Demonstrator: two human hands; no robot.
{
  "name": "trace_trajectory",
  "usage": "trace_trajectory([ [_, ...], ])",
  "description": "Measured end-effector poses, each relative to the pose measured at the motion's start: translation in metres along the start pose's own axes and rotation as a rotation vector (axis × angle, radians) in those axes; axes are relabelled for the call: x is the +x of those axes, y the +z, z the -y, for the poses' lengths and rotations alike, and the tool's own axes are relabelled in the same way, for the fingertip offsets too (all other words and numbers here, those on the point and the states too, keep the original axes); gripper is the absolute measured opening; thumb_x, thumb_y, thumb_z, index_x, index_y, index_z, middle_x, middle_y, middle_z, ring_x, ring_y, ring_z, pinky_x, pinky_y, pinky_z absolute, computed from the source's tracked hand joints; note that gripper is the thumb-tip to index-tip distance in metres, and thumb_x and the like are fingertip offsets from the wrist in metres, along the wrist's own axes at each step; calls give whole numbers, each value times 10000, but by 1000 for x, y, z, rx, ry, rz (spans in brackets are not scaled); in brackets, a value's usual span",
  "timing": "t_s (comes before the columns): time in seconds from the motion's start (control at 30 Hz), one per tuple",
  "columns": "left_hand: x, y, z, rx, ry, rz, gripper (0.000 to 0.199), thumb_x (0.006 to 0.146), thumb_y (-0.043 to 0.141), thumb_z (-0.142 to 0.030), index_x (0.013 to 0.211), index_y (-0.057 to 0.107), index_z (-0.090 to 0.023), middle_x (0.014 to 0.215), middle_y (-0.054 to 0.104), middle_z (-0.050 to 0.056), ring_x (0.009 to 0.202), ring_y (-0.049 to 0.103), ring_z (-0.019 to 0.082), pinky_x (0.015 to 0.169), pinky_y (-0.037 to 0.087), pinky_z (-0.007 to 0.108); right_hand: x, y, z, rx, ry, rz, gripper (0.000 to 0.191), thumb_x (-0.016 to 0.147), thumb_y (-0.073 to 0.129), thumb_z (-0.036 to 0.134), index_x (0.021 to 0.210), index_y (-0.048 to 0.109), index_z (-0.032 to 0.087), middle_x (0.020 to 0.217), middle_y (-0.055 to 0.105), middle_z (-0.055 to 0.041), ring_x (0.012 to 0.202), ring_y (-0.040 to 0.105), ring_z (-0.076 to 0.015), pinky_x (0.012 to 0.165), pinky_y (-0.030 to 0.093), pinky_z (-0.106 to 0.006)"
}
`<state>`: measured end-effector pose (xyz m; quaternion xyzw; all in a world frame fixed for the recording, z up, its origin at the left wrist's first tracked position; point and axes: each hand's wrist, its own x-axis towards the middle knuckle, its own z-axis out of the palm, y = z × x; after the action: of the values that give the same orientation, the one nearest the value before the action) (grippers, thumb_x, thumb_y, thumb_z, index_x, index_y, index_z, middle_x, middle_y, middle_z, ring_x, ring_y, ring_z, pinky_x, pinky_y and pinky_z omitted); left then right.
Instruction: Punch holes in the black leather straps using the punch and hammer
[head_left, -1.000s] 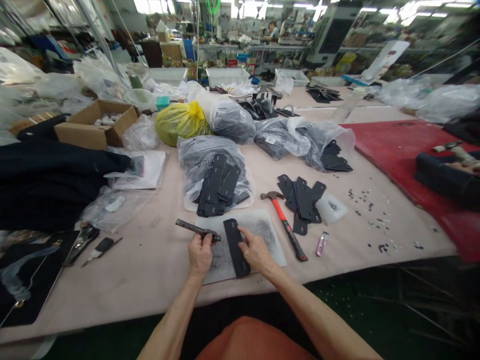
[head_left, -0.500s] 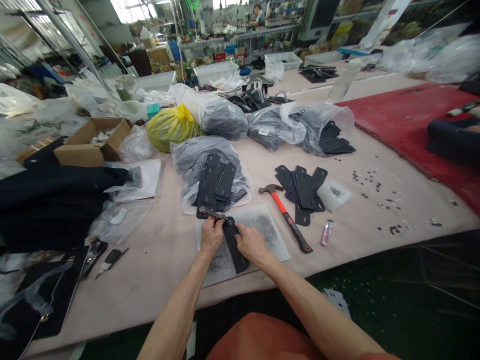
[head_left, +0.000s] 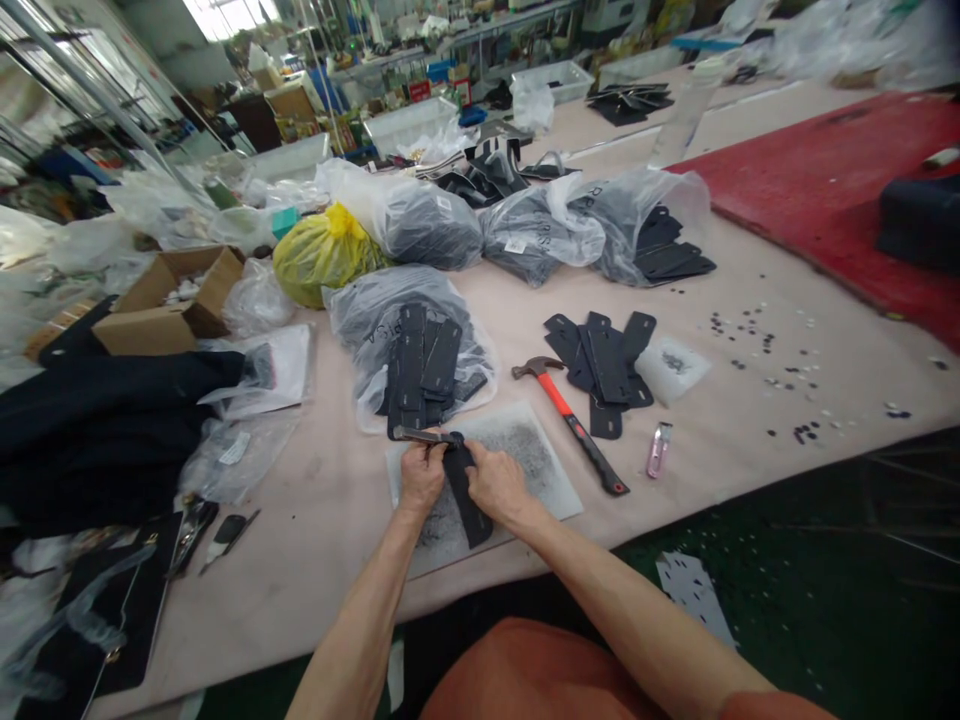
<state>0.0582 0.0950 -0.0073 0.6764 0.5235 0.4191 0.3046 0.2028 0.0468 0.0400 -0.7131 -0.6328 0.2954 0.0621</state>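
A dark, slotted strip [head_left: 471, 500] lies slanted over a white, black-speckled board [head_left: 525, 440] at the table's near edge. My left hand [head_left: 421, 475] is closed round a slim metal tool [head_left: 421, 434], which lies crosswise over the strip's far end. What the tool's tip touches is too small to make out. My right hand [head_left: 496, 484] grips the strip's right edge, index finger near its far end. Right of the board rests a claw hammer [head_left: 574, 425] with a red and black handle. Beyond the board, more dark strips [head_left: 424, 365] are heaped on a plastic bag [head_left: 352, 330].
Another pile of dark strips [head_left: 604, 365] lies behind the hammer, beside a small clear bag [head_left: 671, 368]. A pink cutter [head_left: 658, 450] is at the right. Small dark and white bits [head_left: 765, 340] are scattered farther right. A cardboard box [head_left: 169, 305] and black cloth [head_left: 105, 420] occupy the left.
The view has tilted and shifted slightly. The metal tool now lies flatter across the strip's far end. Both hands keep their hold in nearly the same place.
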Motion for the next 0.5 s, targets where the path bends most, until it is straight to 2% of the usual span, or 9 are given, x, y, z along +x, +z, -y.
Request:
trace_trajectory([
  [0.33, 0, 1, 1, 26, -4, 29, 173, 875, 532, -273, 924, 674, -186, 942, 707, 52, 931, 653, 191, 870, 507, 318, 0, -1, -1, 2, -13, 4, 449, 875, 485, 265, 1324, 468, 265, 957, 702, -105, 908, 670, -281, 741, 456, -340],
  [0.5, 1, 5, 3, 121, 43, 29, 171, 882, 491, -235, 927, 651, -191, 931, 706, 57, 923, 656, 197, 864, 514, 324, 2, -1, -3, -15, -27, 13, 412, 877, 480, 258, 1289, 482, 257, 951, 697, -98, 902, 665, -271, 742, 446, -335],
])
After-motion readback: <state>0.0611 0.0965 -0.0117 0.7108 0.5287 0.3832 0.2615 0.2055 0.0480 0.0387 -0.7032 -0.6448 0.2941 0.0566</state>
